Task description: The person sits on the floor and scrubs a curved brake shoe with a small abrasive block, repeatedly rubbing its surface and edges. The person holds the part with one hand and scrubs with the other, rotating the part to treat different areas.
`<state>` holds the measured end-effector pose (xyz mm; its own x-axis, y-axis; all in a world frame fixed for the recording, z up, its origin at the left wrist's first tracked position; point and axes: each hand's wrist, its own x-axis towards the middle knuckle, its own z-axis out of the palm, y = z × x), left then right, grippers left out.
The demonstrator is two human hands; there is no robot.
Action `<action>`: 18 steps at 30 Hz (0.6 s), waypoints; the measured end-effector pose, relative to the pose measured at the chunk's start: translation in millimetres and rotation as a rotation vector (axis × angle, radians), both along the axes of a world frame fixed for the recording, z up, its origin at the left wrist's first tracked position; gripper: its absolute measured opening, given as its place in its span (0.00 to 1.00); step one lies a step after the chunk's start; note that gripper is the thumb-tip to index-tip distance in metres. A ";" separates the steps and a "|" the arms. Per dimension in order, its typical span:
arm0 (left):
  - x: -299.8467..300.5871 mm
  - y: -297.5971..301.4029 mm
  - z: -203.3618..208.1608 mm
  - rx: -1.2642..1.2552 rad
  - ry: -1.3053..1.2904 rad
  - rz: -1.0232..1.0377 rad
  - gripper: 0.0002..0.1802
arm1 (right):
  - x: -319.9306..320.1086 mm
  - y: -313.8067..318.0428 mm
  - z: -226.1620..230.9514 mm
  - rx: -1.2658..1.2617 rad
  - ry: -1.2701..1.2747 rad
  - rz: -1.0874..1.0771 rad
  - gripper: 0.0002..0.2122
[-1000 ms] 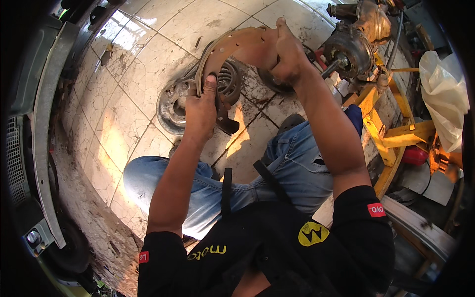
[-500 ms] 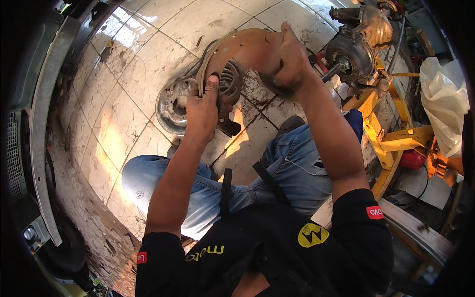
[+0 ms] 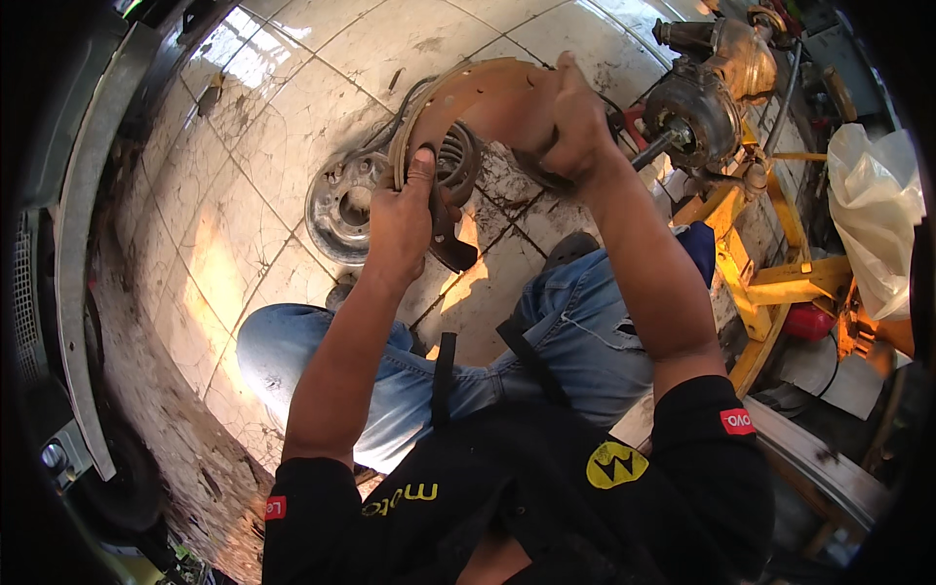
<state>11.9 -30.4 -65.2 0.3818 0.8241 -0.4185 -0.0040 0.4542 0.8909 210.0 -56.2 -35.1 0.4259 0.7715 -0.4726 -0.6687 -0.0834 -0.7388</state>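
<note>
A curved, rust-brown brake shoe [image 3: 478, 95] is raised above the floor in front of me, arching from left to right. Its left end is gripped by my left hand [image 3: 402, 219], thumb pressed on its face. A dark metal tab of the shoe sticks out below that hand. At the right end, my right hand [image 3: 575, 127] is closed around the shoe, one digit pointing up; its other fingers are largely hidden. Below and left of the shoe, a round metal backing plate [image 3: 336, 210] lies on the tiles, beside a coil spring [image 3: 456, 161].
At right, a greasy axle housing [image 3: 697, 107] rests on a yellow metal stand [image 3: 756, 283]. A pale plastic bag [image 3: 873, 214] hangs beside it. On the left runs a grey metal edge [image 3: 83, 244]. Dirty white tiles [image 3: 283, 117] cover the floor; my jeans-clad legs are folded near.
The brake shoe stays in both hands. My right hand has shifted slightly downward along its right end, and the left hand is nearly still.
</note>
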 end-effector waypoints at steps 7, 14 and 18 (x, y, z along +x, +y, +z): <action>-0.8 0.2 -3.2 0.007 0.028 0.008 0.26 | 1.9 -0.1 0.5 0.038 -0.016 0.034 0.28; -2.5 -1.8 -2.8 0.001 0.054 0.006 0.26 | 5.3 -0.4 -3.5 0.058 0.078 0.046 0.28; 2.8 -6.0 1.9 0.049 0.024 0.020 0.26 | -5.5 1.6 -8.3 0.023 0.030 -0.003 0.29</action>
<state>14.7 -36.4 -63.3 0.3552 0.8512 -0.3865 0.0094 0.4102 0.9120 204.6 -54.6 -43.4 0.4145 0.7808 -0.4675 -0.6908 -0.0645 -0.7202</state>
